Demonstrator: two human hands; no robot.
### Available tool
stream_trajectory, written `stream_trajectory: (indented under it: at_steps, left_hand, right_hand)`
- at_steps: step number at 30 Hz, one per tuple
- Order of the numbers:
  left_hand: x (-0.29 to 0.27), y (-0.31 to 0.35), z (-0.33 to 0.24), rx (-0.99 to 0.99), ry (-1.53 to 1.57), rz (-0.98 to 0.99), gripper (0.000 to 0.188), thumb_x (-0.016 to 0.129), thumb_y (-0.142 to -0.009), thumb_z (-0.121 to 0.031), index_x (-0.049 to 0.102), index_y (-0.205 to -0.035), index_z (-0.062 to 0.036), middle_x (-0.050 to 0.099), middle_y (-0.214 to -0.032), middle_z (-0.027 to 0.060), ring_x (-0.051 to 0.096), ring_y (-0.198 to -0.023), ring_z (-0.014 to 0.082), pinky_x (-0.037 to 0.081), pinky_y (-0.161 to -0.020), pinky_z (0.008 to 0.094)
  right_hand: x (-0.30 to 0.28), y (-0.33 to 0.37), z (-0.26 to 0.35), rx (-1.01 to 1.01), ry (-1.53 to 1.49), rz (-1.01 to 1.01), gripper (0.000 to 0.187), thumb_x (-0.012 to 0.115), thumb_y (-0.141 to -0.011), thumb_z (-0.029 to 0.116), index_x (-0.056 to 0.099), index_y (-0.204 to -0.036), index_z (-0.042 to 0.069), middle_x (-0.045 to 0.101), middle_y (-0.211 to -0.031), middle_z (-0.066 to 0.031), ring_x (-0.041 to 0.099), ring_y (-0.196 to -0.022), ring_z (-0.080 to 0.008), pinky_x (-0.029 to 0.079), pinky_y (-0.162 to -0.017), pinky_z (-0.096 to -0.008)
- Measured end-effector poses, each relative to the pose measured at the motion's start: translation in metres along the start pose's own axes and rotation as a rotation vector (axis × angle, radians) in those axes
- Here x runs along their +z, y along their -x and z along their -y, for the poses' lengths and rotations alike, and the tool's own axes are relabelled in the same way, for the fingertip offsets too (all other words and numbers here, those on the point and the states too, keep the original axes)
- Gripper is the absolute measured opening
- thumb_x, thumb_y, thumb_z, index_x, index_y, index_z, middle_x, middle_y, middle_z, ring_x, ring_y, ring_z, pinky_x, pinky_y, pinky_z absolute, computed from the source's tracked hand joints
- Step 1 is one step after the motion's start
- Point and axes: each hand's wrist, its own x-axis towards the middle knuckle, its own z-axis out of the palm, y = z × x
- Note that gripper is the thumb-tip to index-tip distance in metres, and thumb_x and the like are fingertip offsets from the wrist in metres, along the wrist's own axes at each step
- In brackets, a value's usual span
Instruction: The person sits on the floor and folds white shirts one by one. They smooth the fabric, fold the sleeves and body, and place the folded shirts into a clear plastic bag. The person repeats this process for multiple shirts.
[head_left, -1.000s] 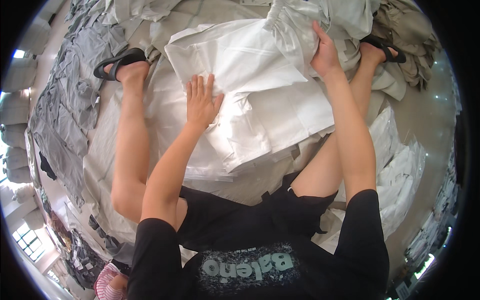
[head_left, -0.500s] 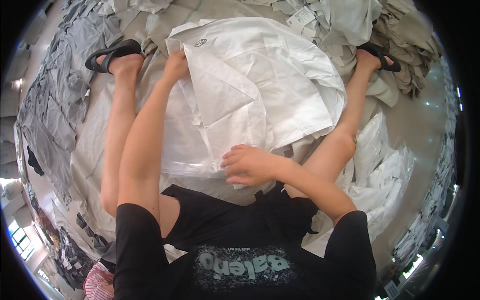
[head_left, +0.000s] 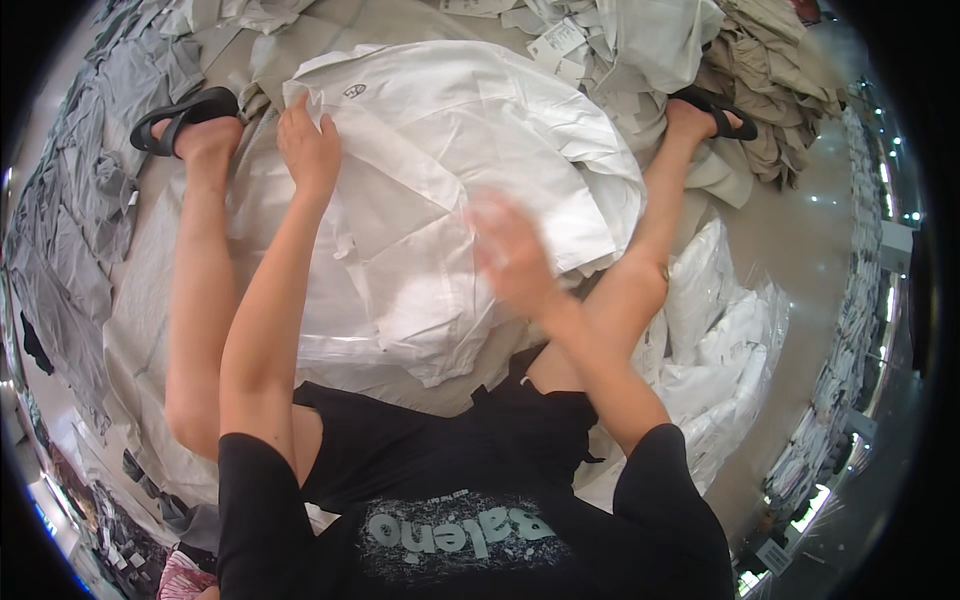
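A white garment (head_left: 480,110) lies spread between my legs, with a small dark oval mark near its far left corner. At that corner my left hand (head_left: 308,150) rests along the garment's edge, fingers stretched out and thumb apart. My right hand (head_left: 512,250) is over the garment's middle, its fingers smeared by motion; whether it touches the cloth I cannot tell. Under the garment's near left side shows a clear plastic sheet or bag (head_left: 335,350). Part of the garment is folded over toward me, its near edge crumpled.
Grey garments (head_left: 85,180) are heaped on the left and beige ones (head_left: 780,90) at the far right. Packs of white clothing in clear plastic (head_left: 725,340) lie beside my right leg. A white paper tag (head_left: 558,45) lies at the far side. Beige cloth (head_left: 140,330) covers the floor beneath.
The raised left edge of the garment has been laid down, and my left hand's closed fingers have opened. My right hand has moved away from me, off the near edge to the middle.
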Motion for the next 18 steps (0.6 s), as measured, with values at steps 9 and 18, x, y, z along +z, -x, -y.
stream_trajectory:
  at_steps: [9, 18]
  left_hand:
    - [-0.01, 0.114, -0.111, 0.26, -0.187, 0.546, 0.065, 0.059, -0.106, -0.053, 0.053, -0.161, -0.0186, 0.05, -0.164, 0.0183, 0.03, -0.162, 0.0413, 0.012, -0.133, 0.0621]
    - [-0.045, 0.061, -0.063, -0.71, 1.068, 0.733, 0.081, 0.047, -0.107, -0.07, 0.062, -0.151, -0.0037, 0.062, -0.153, 0.0186, 0.057, -0.142, 0.0311, 0.044, -0.119, 0.0417]
  right_hand:
    - [-0.147, -0.046, -0.126, 0.685, 0.298, -0.179, 0.045, 0.078, -0.096, 0.025, 0.073, -0.135, 0.004, 0.077, -0.108, -0.0264, 0.075, -0.105, -0.0406, 0.057, -0.091, -0.0457]
    - [-0.059, -0.072, 0.099, 0.078, -0.225, -0.171, 0.052, 0.081, -0.089, 0.009, 0.069, -0.138, 0.0, 0.078, -0.11, -0.0213, 0.075, -0.084, -0.0351, 0.06, -0.082, -0.0422]
